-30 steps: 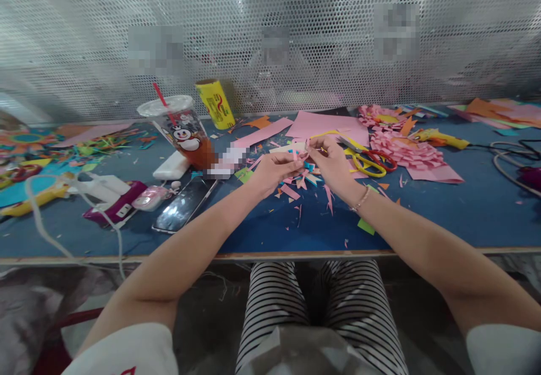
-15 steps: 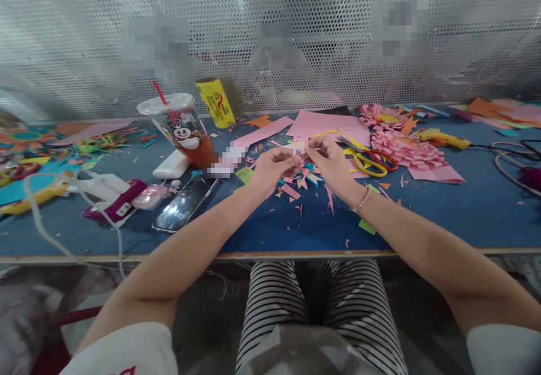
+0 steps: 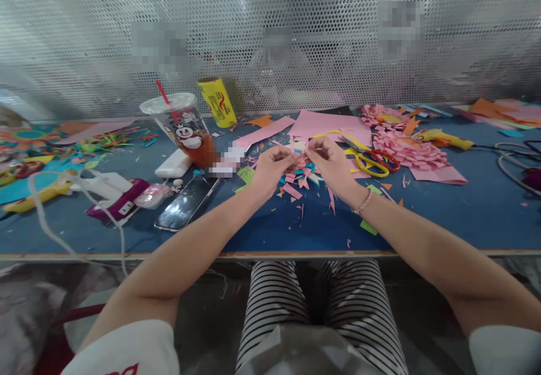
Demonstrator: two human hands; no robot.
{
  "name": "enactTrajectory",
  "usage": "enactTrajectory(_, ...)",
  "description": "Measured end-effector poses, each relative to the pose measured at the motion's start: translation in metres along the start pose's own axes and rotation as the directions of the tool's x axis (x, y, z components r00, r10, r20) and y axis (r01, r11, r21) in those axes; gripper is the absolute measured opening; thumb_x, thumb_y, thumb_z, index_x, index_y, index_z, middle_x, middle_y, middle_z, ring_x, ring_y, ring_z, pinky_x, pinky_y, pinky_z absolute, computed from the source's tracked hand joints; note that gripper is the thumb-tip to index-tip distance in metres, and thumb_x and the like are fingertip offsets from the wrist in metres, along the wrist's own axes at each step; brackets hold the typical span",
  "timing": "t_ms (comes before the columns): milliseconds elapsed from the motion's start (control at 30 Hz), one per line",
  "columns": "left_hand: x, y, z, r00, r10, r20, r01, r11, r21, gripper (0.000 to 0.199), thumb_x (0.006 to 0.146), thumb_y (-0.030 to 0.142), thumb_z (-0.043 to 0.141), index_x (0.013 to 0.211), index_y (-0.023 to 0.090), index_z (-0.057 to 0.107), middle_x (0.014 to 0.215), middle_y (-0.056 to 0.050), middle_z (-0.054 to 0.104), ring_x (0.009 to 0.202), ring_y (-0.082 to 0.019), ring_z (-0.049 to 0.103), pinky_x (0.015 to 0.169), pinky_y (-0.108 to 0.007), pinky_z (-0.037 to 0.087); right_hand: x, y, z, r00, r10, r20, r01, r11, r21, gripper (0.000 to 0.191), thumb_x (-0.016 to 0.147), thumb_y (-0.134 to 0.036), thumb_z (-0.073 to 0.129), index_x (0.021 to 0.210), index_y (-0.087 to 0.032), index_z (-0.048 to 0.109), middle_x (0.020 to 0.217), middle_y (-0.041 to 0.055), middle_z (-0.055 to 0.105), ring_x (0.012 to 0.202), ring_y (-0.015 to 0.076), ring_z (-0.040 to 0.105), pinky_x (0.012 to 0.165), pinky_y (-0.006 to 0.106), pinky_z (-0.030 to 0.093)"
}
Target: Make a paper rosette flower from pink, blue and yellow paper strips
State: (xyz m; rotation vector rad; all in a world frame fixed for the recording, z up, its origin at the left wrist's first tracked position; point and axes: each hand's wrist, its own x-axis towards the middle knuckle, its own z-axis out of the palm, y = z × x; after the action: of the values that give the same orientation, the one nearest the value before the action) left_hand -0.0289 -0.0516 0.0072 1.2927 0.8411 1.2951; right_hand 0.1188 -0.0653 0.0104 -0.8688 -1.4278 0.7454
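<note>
Above a pile of pink, blue and white paper scraps (image 3: 302, 180), my left hand (image 3: 273, 167) and my right hand (image 3: 327, 160) meet with pinched fingers. Between the fingertips is a small pink paper strip (image 3: 299, 145), partly hidden by them. Just right of my right hand lie scissors with yellow and red handles (image 3: 372, 160). A large pink sheet (image 3: 327, 122) rests behind the hands. Pink fringed paper flowers (image 3: 408, 148) sit farther right.
Left of my hands are a phone (image 3: 186, 203), a plastic cup with a red straw (image 3: 190, 135), a yellow roll (image 3: 217, 103) and a purple power strip (image 3: 116, 203) with white cables. A yellow glue gun (image 3: 443, 138) lies at the right.
The view has shifted very slightly. Both hands keep nearly the same place, with small changes at the fingertips and the pink strip.
</note>
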Motion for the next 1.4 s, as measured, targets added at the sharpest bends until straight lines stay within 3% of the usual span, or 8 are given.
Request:
enactTrajectory(233,-0.0015,0.0027,0.0009,0.997,0.081,-0.004,-0.080,0.994,0.075,0.028,0.066,0.033,0.076,0.068,0.015,0.054,0.055,0.003,0.058,0.048,-0.006,0.055,0.048,-0.017,0.046,-0.0006,-0.0026,0.0007,1.000,-0.026,0.010,0.026,1.000,-0.005,0.007,0.075,-0.020,0.058,0.080,-0.020,0.053,0.081,0.0003,0.057,0.072,0.0117,0.054,0.070,0.030,0.048)
enactTrajectory(467,-0.0004,-0.0009,-0.0010,0.989,0.143,0.021,-0.145,0.986,0.082,0.024,0.072,0.034,0.071,0.073,0.016,0.055,0.060,0.003,0.059,0.052,-0.007,0.058,0.053,-0.019,0.050,-0.0004,-0.0021,0.0009,0.999,-0.033,-0.005,0.033,0.999,-0.007,0.005,0.076,-0.019,0.056,0.080,-0.020,0.053,0.080,-0.0003,0.056,0.072,0.0109,0.054,0.071,0.029,0.048)
enactTrajectory(667,-0.0031,0.0026,-0.0011,0.992,0.048,0.114,-0.054,0.997,0.049,0.027,0.074,0.040,0.069,0.081,0.017,0.055,0.067,0.000,0.066,0.055,-0.010,0.063,0.055,-0.022,0.054,-0.0001,-0.0024,-0.0010,0.999,-0.042,-0.007,0.042,0.999,-0.011,0.005,0.077,-0.019,0.056,0.081,-0.021,0.053,0.081,-0.0003,0.057,0.072,0.0108,0.055,0.071,0.029,0.048)
enactTrajectory(867,-0.0030,0.0032,-0.0010,0.967,0.006,0.254,0.007,0.999,-0.048,0.030,0.067,0.040,0.075,0.071,0.015,0.059,0.062,0.000,0.064,0.052,-0.009,0.061,0.050,-0.018,0.050,0.0016,0.0002,-0.0039,1.000,-0.024,-0.009,0.024,0.999,0.031,0.006,0.077,-0.021,0.056,0.083,-0.021,0.054,0.080,-0.0007,0.057,0.073,0.0113,0.057,0.073,0.030,0.049)
enactTrajectory(1233,-0.0048,0.0052,0.0017,0.987,0.036,0.156,-0.029,0.999,-0.045,0.029,0.067,0.037,0.075,0.075,0.016,0.057,0.066,0.001,0.064,0.055,-0.007,0.060,0.054,-0.018,0.050,0.0007,-0.0031,-0.0034,0.999,-0.050,-0.002,0.050,0.999,-0.007,0.005,0.077,-0.016,0.055,0.080,-0.019,0.054,0.078,-0.0008,0.056,0.070,0.0099,0.055,0.070,0.028,0.048)
enactTrajectory(1400,-0.0063,0.0072,0.0019,0.980,0.031,0.197,-0.020,0.998,-0.059,0.031,0.069,0.036,0.074,0.083,0.019,0.053,0.066,0.002,0.064,0.055,-0.008,0.061,0.052,-0.019,0.050,-0.0003,-0.0058,-0.0039,0.999,-0.049,-0.003,0.049,0.999,-0.005,0.004,0.078,-0.019,0.056,0.081,-0.020,0.054,0.079,-0.0006,0.056,0.072,0.0105,0.054,0.071,0.028,0.048)
